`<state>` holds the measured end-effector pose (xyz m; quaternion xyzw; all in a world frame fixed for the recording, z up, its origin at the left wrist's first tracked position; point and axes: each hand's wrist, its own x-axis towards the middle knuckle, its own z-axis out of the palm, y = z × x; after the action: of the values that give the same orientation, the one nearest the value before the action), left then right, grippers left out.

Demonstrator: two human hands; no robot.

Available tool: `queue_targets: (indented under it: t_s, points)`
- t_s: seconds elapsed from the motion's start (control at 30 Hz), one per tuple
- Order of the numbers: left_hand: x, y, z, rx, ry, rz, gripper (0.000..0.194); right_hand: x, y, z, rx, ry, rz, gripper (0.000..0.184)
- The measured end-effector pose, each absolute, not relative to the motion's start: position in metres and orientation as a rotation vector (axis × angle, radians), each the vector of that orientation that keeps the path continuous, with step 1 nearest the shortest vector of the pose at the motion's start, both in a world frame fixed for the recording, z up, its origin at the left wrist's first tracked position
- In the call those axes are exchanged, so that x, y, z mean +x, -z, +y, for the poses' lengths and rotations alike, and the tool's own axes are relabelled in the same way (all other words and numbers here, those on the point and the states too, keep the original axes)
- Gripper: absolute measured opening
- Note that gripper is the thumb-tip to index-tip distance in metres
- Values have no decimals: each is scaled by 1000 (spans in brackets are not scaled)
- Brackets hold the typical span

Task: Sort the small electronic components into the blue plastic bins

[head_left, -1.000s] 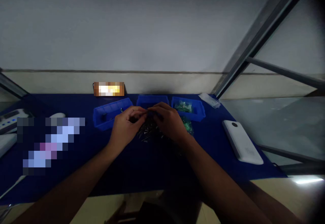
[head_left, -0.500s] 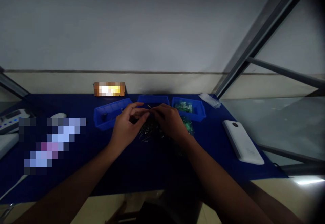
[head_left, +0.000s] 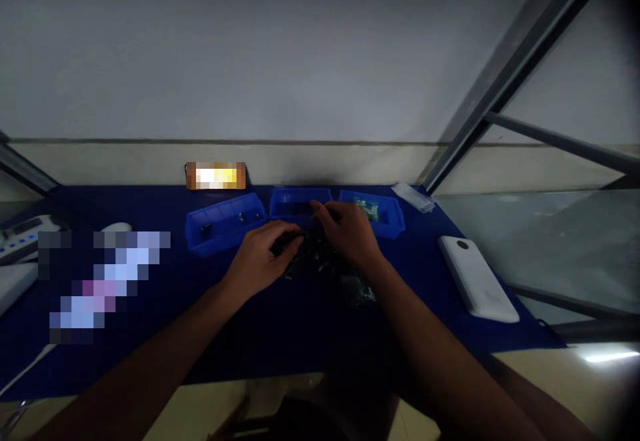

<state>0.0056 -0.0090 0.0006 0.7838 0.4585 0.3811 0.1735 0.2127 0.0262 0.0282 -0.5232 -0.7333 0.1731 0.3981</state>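
My left hand (head_left: 265, 252) is closed, its thumb and fingertips drawn together over a pile of small dark slender pieces (head_left: 320, 257). Anything in that pinch is too small and dark to make out. My right hand (head_left: 349, 229) is closed as well, fingers curled, its fingertips by the near right edge of the middle blue bin (head_left: 287, 195). What it holds, if anything, is hidden. Beneath the right wrist lies a shiny clear plastic bag (head_left: 357, 289). A few small dark parts lie in the left blue bin (head_left: 220, 217).
The right blue bin (head_left: 393, 211) contains a green-tinted clear packet (head_left: 369, 209). A white power bank (head_left: 477, 281) lies at the right and a clear plastic sleeve (head_left: 414, 197) at the back. A lit, blurred screen (head_left: 216, 176) leans by the wall. Metal frame bars (head_left: 460, 141) rise at right.
My hands have moved apart from their meeting point above the pile. The left has lowered towards the pieces, uncovering parts in the left bin; the right has shifted slightly right, fingertips raised.
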Motion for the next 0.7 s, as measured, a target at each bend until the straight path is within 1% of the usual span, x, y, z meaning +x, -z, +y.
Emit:
queue_targets:
  t_s: [0.07,0.13,0.17,0.27,0.37,0.43,0.57,0.7]
  points:
    - [6,-1,-9,2220,-1085,1303,18,224,-42,25,-1380,-376,-1986,39]
    - [6,-1,-10,2232,-1093,1298,18,236,-58,18,-1443,-364,-2211,24]
    - [5,-2,-10,2238,-1089,1298,17,242,-65,14,-1506,-343,-2324,21]
    - [5,-1,-10,2235,-1060,1317,16,254,-78,-2,-1717,-230,-2530,22]
    - [4,0,-9,2233,-1059,1317,17,256,-78,-12,-1973,-187,-2478,28]
    - [4,1,-9,2241,-1077,1301,17,255,-75,-13,-2052,-212,-2443,30]
    - [4,1,-9,2247,-1095,1282,17,253,-67,-9,-2073,-268,-2437,29]
    - [4,2,-9,2231,-1082,1290,18,257,-57,0,-1928,-278,-2423,26]
